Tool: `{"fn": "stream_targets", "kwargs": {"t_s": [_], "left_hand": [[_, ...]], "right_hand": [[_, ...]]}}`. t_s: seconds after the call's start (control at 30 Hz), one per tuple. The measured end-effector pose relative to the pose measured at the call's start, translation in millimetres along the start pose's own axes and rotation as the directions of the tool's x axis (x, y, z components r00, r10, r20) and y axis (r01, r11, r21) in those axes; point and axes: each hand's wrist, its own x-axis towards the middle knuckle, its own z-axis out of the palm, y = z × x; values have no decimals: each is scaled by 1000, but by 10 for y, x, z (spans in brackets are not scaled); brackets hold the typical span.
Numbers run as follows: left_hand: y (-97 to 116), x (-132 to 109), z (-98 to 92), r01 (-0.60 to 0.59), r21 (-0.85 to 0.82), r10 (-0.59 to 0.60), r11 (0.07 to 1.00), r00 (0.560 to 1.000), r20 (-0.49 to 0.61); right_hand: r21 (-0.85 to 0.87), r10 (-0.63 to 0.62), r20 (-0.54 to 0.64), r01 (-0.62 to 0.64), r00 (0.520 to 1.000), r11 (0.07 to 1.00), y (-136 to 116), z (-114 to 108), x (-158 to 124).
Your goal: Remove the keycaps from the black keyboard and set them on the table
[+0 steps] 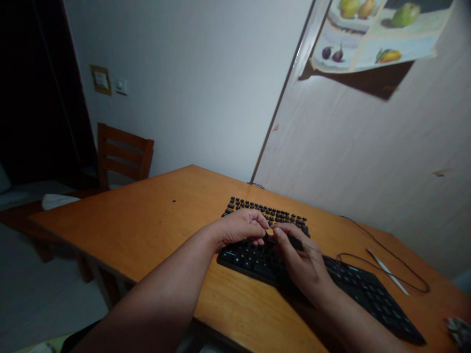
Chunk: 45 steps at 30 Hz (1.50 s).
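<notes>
A black keyboard [368, 289] lies on the wooden table, its left part under my hands. Loose black keycaps [253, 203] stand in rows on the wood behind it. Above the keyboard my left hand [245, 228] is closed, thumb and fingers pinching a small dark piece that looks like a keycap [267, 235]. My right hand [300, 252] almost meets it from the right, thumb and fingers pressed together on a thin object too small and dim to name. Some switches near my hands show without caps.
One tiny black piece [174, 201] lies farther left on the table [147, 225]. A thin white stick [388, 272] and a looped black cable [429, 287] lie at the right. Behind are a wooden chair [125, 152] and the wall [191, 88].
</notes>
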Motion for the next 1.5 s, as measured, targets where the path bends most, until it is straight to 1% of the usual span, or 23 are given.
{"fn": "stream_targets", "kwargs": {"t_s": [0.07, 0.17, 0.23, 0.3, 0.43, 0.53, 0.6, 0.63, 0.7, 0.77, 0.83, 0.9, 1.0, 1.07, 1.13, 1.33, 1.5], "left_hand": [[13, -2, -2, 2, -31, -3, 1000, 1000, -12], [34, -2, -4, 9, -82, -12, 997, 999, -30], [36, 1, -6, 14, -113, -18, 994, 999, -36], [28, 2, -8, 16, -135, -21, 991, 999, -36], [13, -9, -3, 16, -122, -19, 992, 999, -25], [15, -4, -1, 20, -99, -23, 995, 999, -23], [12, 25, -16, -18, -90, 11, 996, 997, -80], [6, 49, -32, -44, -82, 33, 996, 990, -137], [-17, 108, -85, -84, -59, 64, 995, 956, -288], [-56, 170, -154, -91, -34, 67, 995, 899, -433], [-102, 219, -224, -118, -4, 98, 993, 848, -520], [-144, 247, -279, -133, 34, 128, 991, 811, -571], [-182, 261, -318, -131, 77, 151, 988, 784, -602], [-190, 262, -320, -127, 98, 160, 987, 778, -607], [-190, 261, -313, -123, 110, 164, 986, 775, -610], [-195, 253, -291, -128, 99, 162, 987, 787, -595], [-230, 267, -306, -134, 105, 170, 985, 790, -589]], "right_hand": [[-114, -90, -13, 88, 996, 990, 40, -17, 10], [-266, -218, 33, 218, 975, 939, 86, -31, 30], [-331, -252, 64, 258, 966, 908, 96, -31, 39], [-397, -248, 88, 262, 965, 879, 85, -30, 43], [-525, -209, 135, 249, 969, 814, 37, -41, 51], [-571, -186, 155, 242, 970, 784, 39, -75, 98], [-588, -153, 146, 210, 977, 781, 87, -112, 171], [-596, -132, 137, 188, 982, 781, 126, -132, 221], [-616, -91, 127, 150, 988, 774, 221, -168, 341], [-626, -46, 146, 129, 988, 769, 315, -188, 470], [-637, -1, 178, 115, 984, 762, 385, -183, 588], [-654, 45, 217, 111, 975, 748, 423, -157, 685], [-682, 119, 291, 118, 949, 722, 438, -102, 789], [-697, 169, 330, 118, 929, 708, 438, -68, 830], [-711, 202, 344, 115, 917, 693, 438, -44, 852], [-752, 203, 326, 124, 923, 647, 444, 0, 867], [-749, 203, 328, 123, 923, 651, 465, 30, 880]]}}
